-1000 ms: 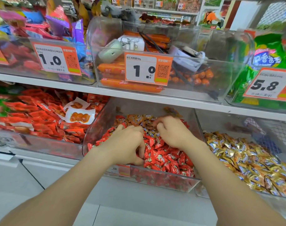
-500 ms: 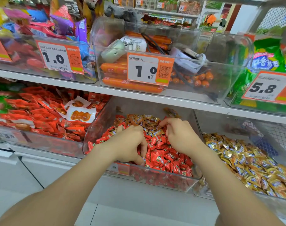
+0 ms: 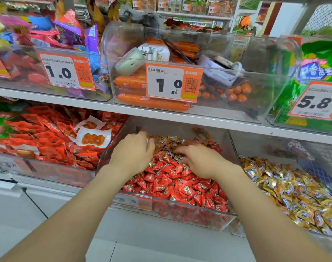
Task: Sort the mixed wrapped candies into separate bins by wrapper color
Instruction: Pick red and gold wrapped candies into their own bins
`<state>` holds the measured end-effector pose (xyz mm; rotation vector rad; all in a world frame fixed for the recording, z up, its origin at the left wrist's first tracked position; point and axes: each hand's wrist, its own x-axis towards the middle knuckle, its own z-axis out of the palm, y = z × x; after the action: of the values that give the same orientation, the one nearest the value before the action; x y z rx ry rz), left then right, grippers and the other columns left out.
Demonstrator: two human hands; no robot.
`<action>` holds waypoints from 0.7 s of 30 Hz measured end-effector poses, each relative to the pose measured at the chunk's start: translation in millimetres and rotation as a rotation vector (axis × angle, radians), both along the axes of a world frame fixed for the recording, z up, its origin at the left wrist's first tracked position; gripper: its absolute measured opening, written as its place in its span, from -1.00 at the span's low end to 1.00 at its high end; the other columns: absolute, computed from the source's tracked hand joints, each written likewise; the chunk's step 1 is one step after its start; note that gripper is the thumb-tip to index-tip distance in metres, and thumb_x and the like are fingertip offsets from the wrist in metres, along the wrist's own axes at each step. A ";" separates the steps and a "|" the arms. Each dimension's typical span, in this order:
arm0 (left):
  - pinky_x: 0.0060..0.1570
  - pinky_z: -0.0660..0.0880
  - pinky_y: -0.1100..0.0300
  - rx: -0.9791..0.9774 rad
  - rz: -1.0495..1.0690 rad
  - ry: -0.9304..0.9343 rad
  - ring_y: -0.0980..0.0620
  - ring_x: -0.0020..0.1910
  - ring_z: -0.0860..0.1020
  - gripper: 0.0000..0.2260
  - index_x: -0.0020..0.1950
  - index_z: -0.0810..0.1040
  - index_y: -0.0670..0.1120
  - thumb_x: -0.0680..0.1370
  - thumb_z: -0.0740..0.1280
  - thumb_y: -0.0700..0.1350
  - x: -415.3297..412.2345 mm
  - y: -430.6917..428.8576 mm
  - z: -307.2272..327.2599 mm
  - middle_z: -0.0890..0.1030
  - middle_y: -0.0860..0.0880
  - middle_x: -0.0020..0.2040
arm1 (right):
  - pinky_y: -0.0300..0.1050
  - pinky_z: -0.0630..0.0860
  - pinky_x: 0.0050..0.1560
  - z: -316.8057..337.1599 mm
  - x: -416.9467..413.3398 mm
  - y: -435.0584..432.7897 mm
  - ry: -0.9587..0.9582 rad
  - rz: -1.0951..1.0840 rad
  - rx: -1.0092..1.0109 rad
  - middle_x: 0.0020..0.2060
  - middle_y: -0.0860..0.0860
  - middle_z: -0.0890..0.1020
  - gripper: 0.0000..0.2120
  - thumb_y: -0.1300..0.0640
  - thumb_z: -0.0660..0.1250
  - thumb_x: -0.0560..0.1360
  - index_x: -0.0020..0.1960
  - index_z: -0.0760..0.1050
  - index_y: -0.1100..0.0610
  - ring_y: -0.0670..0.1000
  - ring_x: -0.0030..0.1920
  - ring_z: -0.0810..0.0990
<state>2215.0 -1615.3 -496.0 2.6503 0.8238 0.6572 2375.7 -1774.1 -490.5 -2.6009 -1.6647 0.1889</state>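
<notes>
Frustratingly, both the left hand (image 3: 132,155) and right hand (image 3: 201,162) curl knuckles-up, fingertips buried in gold candies (image 3: 167,141) just beyond; gripping or not, I cannot tell. Red candies (image 3: 180,186) fill the bin (image 3: 208,210) under both wrists. Tag (image 3: 173,82) above: "1.0".

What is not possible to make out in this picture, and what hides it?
Head view:
- Left hand contents: hidden behind its own back.
- Right hand thumb: hidden under the palm.
- Price label on the candy bin: blurred.
- Gold candies: cut off by the right edge.
</notes>
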 end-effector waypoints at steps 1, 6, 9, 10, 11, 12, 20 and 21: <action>-0.25 0.38 0.03 -0.002 -0.010 -0.005 -0.20 -0.24 0.52 -0.72 -0.10 0.40 -0.08 0.71 0.19 0.06 3.5 4.1 -2.3 0.49 -0.08 -0.22 | 0.20 0.56 0.25 0.0 0.9 1.1 0.022 0.002 -0.023 0.41 0.05 0.53 -0.58 0.07 0.25 0.71 0.55 0.39 -0.12 0.17 0.38 0.53; -0.17 0.59 -0.07 -0.132 -0.018 0.145 -0.19 -0.22 0.59 -0.93 -0.07 0.51 -0.09 0.60 0.26 -0.18 13.5 22.8 -8.7 0.59 -0.16 -0.10 | 0.15 0.62 0.10 -8.4 6.8 6.1 0.019 -0.049 -0.073 0.18 0.08 0.62 -0.79 0.10 0.28 0.68 0.30 0.51 0.06 0.16 0.13 0.63; -0.07 0.59 0.00 -0.197 -0.067 0.200 -0.15 -0.10 0.60 -0.68 0.16 0.59 -0.01 0.54 0.21 -0.34 15.4 29.4 -9.2 0.59 -0.16 0.10 | -0.02 0.49 -0.23 -6.7 9.6 3.2 0.065 -0.098 0.076 -0.11 0.10 0.58 -0.85 0.17 0.22 0.71 -0.01 0.50 0.13 0.09 -0.17 0.61; -0.08 0.53 0.08 -0.209 -0.100 0.229 -0.12 -0.06 0.59 -0.62 0.24 0.58 -0.03 0.54 0.21 -0.38 15.9 29.0 -7.6 0.57 -0.14 0.10 | -0.09 0.40 -0.29 -3.5 9.3 1.0 0.101 -0.109 0.141 -0.15 0.07 0.54 -0.82 0.14 0.20 0.72 -0.06 0.45 0.08 0.02 -0.23 0.55; -0.04 0.47 0.13 -0.216 -0.135 0.275 -0.11 0.02 0.56 -0.60 0.28 0.58 -0.06 0.54 0.21 -0.40 16.5 27.8 -5.9 0.55 -0.14 0.09 | -0.13 0.35 -0.29 -0.7 9.0 -1.2 0.132 -0.124 0.205 -0.14 0.04 0.51 -0.84 0.12 0.19 0.72 -0.04 0.44 0.05 -0.04 -0.24 0.51; 0.04 0.44 0.15 -0.207 -0.168 0.315 -0.12 0.13 0.53 -0.59 0.29 0.58 -0.08 0.54 0.21 -0.40 17.2 26.4 -4.0 0.52 -0.11 0.10 | -0.12 0.35 -0.26 2.6 7.9 -3.2 0.155 -0.132 0.262 -0.13 0.01 0.50 -0.90 0.12 0.19 0.71 0.03 0.45 0.05 -0.07 -0.22 0.50; -0.02 0.42 0.22 -0.236 -0.295 0.288 0.15 0.00 0.47 -0.81 0.07 0.57 0.03 0.57 0.43 0.11 2.5 27.6 -4.3 0.49 0.07 -0.01 | -0.06 0.47 -0.28 7.7 3.7 4.4 0.315 -0.230 0.396 -0.35 0.03 0.57 -0.70 0.05 0.23 0.70 -0.16 0.53 0.13 -0.03 -0.35 0.62; -0.10 0.39 0.27 -0.222 -0.312 0.286 0.17 -0.06 0.47 -0.78 0.04 0.59 0.05 0.56 0.45 0.17 0.5 27.5 -3.9 0.50 0.09 -0.06 | -0.09 0.43 -0.26 5.4 5.1 6.6 0.301 -0.235 0.428 -0.34 -0.03 0.56 -0.72 0.05 0.25 0.70 -0.16 0.54 0.08 -0.08 -0.33 0.59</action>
<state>2215.5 -1587.8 -499.9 2.6163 0.4960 0.1036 2380.8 -1767.5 -485.1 -2.2828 -1.1429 0.1786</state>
